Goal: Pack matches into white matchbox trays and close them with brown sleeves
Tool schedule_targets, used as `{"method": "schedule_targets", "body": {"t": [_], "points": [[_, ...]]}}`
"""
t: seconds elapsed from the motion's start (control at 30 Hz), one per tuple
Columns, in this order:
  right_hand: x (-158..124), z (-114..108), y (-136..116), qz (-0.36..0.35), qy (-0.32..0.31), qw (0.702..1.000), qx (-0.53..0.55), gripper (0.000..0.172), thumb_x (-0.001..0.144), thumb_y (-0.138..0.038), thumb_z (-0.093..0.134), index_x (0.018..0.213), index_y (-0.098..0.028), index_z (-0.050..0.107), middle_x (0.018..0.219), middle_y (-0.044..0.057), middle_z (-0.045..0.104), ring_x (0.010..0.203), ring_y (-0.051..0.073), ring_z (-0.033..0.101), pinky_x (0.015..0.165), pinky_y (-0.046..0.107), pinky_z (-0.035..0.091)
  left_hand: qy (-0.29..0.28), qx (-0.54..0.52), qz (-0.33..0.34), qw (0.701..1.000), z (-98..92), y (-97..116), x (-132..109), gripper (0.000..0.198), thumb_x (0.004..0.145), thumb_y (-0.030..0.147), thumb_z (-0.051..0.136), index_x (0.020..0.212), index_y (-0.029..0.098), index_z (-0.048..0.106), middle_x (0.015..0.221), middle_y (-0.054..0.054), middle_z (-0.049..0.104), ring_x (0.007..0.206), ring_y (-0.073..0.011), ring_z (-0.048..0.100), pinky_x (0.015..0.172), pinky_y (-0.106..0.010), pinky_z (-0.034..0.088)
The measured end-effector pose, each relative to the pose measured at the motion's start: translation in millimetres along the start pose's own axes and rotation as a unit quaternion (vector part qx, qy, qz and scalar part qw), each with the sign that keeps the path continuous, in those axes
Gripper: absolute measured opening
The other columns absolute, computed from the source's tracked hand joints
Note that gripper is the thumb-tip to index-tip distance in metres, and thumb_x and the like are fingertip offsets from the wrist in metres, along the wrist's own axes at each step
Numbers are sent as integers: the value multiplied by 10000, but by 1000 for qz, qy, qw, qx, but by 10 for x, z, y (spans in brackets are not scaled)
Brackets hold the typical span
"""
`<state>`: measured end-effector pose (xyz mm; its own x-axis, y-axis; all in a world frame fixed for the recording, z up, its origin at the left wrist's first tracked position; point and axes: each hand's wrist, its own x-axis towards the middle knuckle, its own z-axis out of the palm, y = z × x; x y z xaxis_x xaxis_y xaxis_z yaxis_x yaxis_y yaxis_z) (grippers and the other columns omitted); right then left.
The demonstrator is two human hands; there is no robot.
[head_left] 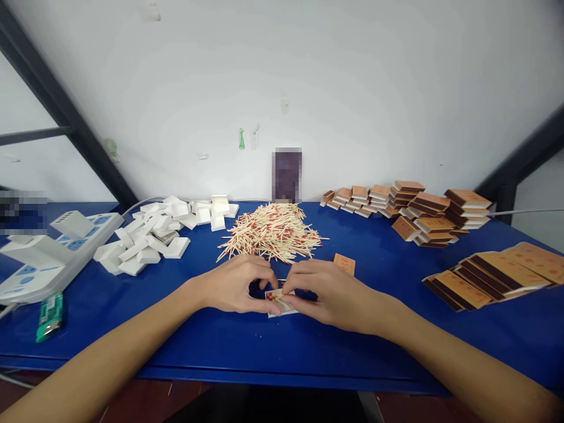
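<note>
A small white matchbox tray (282,304) filled with red-tipped matches lies on the blue table (264,346) near the front edge. My left hand (235,285) and my right hand (328,291) both pinch it, fingers curled around its ends. Just behind the hands lies a loose heap of matches (273,232). A single orange matchbox sleeve (344,263) lies by my right hand.
A pile of empty white trays (154,235) sits at the left, beside a white power strip (53,252) and a green lighter (50,316). Stacks of finished matchboxes (418,208) stand back right. Flat orange sleeves (493,276) fan out at the right edge.
</note>
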<state>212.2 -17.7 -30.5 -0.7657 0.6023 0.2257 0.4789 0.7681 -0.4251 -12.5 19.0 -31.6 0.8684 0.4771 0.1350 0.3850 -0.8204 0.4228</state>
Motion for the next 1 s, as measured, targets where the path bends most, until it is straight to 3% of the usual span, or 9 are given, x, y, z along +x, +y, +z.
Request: {"method": "schedule_targets", "body": {"t": [0.17, 0.33, 0.47, 0.57, 0.7, 0.87, 1.0], "points": [[-17, -76, 49, 76, 54, 992, -82, 142, 902, -185, 537, 885, -178, 677, 827, 37, 663, 724, 146, 580, 627, 257, 372, 0, 14, 19, 1000, 21, -17, 30, 378, 902, 528, 573, 858, 169, 681, 714, -4, 582, 663, -123, 538, 649, -249, 386], [-23, -80, 105, 109, 11, 990, -87, 128, 868, -189, 576, 935, -194, 685, 794, 23, 673, 708, 149, 590, 598, 255, 342, 12, 28, 27, 999, 48, -16, 46, 369, 950, 474, 524, 806, 164, 661, 712, -6, 593, 670, -126, 536, 666, -257, 385], [-26, -69, 133, 104, -9, 992, -76, 152, 903, -237, 567, 977, -191, 692, 878, 42, 651, 760, 155, 596, 619, 256, 362, 41, 57, 14, 997, 8, -3, 20, 337, 995, 386, 432, 887, 162, 660, 756, -26, 607, 715, -144, 547, 683, -274, 392], [-19, -35, 190, 104, -20, 992, -63, 186, 943, -274, 533, 974, -186, 693, 891, 49, 617, 756, 152, 582, 641, 263, 384, 40, 79, 17, 996, -29, 17, -8, 322, 921, 461, 524, 906, 171, 663, 764, -28, 610, 721, -161, 549, 673, -284, 392], [1, 37, 275, 89, -12, 995, -38, 167, 950, -238, 514, 921, -182, 669, 902, 44, 592, 790, 150, 566, 705, 271, 411, 20, 109, 43, 993, -5, 70, -16, 451, 720, 606, 681, 857, 177, 656, 731, -16, 598, 675, -169, 543, 662, -300, 389], [6, 57, 300, 122, -10, 992, -11, 53, 884, -192, 558, 879, -178, 609, 909, 31, 593, 774, 145, 544, 685, 270, 402, 19, 119, 64, 991, 66, 116, 3, 359, 720, 490, 697, 894, 180, 656, 748, -11, 614, 674, -167, 554, 658, -296, 393], [-9, -20, 271, 150, -44, 988, 8, 60, 866, -212, 555, 822, -189, 587, 844, 13, 595, 745, 142, 526, 653, 263, 382, 22, 118, 65, 991, 66, 101, -6, 348, 727, 474, 693, 916, 183, 662, 742, -8, 611, 667, -163, 547, 656, -295, 394]]}}
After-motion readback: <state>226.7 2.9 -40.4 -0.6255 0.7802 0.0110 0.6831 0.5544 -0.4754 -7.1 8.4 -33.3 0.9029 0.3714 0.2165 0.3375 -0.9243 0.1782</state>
